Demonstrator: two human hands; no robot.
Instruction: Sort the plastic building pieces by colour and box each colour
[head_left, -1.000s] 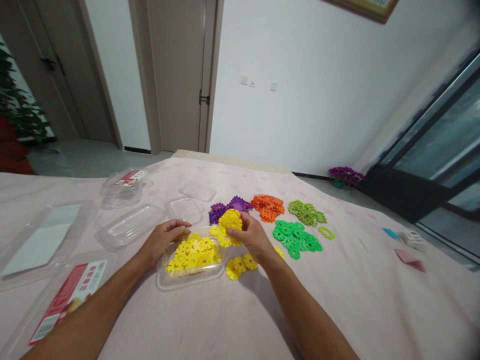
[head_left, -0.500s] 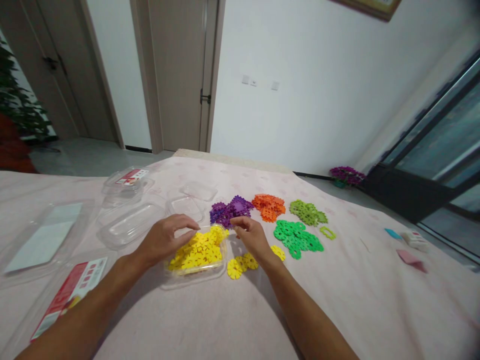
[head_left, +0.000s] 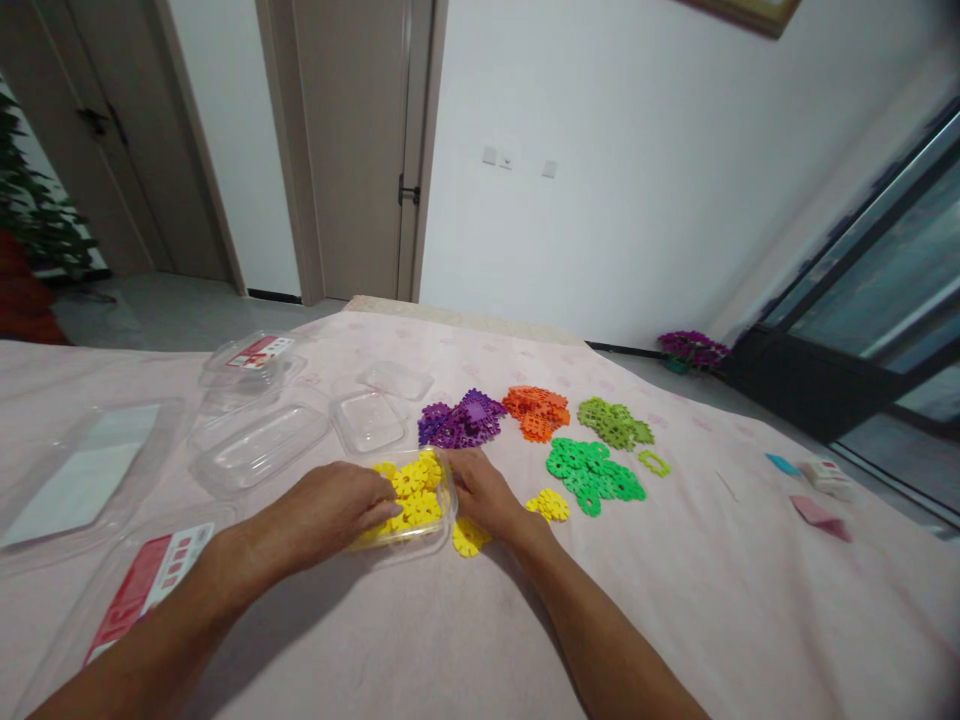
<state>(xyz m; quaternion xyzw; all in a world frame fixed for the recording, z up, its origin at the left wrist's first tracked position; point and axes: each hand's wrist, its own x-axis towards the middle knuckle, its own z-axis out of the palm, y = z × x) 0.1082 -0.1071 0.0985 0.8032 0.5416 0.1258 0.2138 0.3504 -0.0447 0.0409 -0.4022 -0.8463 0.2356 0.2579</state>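
Note:
Several yellow flower-shaped plastic discs (head_left: 416, 490) fill a clear plastic container (head_left: 451, 490) in front of me. My left hand (head_left: 341, 510) reaches over its left side, fingers slightly bent and resting on the discs, with no piece visible in its grasp. At the right wall of the container, my right hand (head_left: 484, 492) presses close with its fingers curled against the rim; the fingertips are partly hidden. A loose yellow disc (head_left: 469, 538) lies under that hand, and a small group of yellow discs (head_left: 550, 505) is to the right of its wrist.
Beyond the container are purple pieces (head_left: 465, 420), orange pieces (head_left: 536, 413), bright green pieces (head_left: 592, 472) and olive-green pieces (head_left: 615, 423). Several clear containers and lids stand at left, including an oblong tray (head_left: 262, 450). A pink paper (head_left: 821, 517) lies far right.
My left hand has moved down onto the yellow discs. My right hand has lowered from above the rim to the container's right side. The discs now sit lower and flatter.

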